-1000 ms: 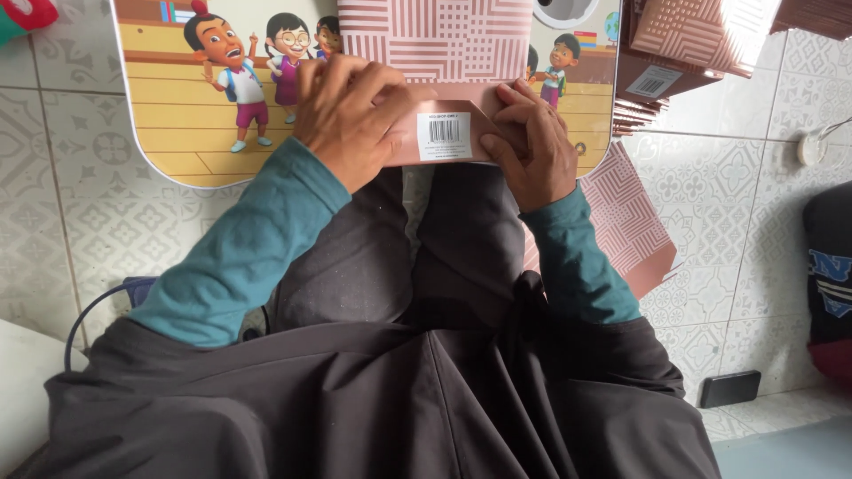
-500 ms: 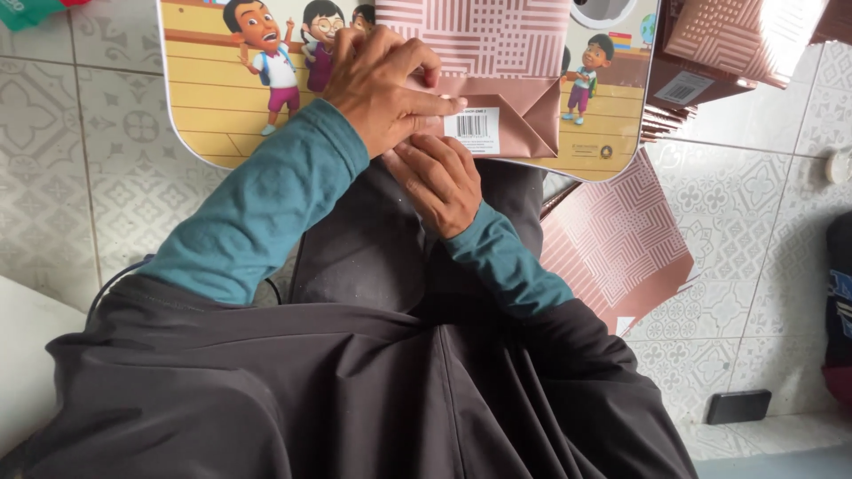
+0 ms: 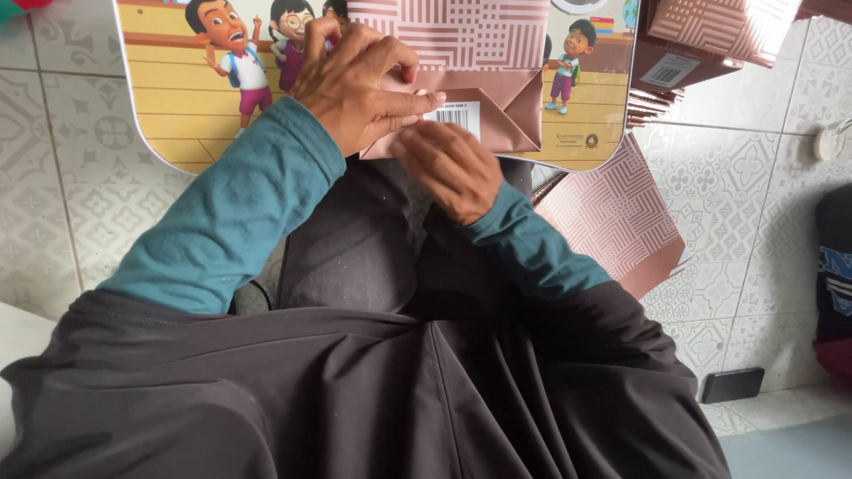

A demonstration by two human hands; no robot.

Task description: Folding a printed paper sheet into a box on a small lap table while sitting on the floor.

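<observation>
A folded pink paper bag (image 3: 484, 84) with a white line pattern and a barcode sticker lies on a small cartoon-printed lap table (image 3: 182, 98). My left hand (image 3: 355, 80) rests flat on the bag's left part, fingers pressing its folded flap. My right hand (image 3: 448, 164) sits just below, fingertips on the bag's lower edge by the sticker. Both sleeves are teal.
A stack of pink patterned bags (image 3: 701, 49) stands at the upper right, and a loose pink sheet (image 3: 612, 217) lies on the tiled floor (image 3: 53, 177) to the right. A dark phone (image 3: 732, 384) lies on the floor. My dark-clothed lap fills the lower view.
My right hand slid from the bag's right edge to its lower left, under my left hand. The left hand has stayed on the bag.
</observation>
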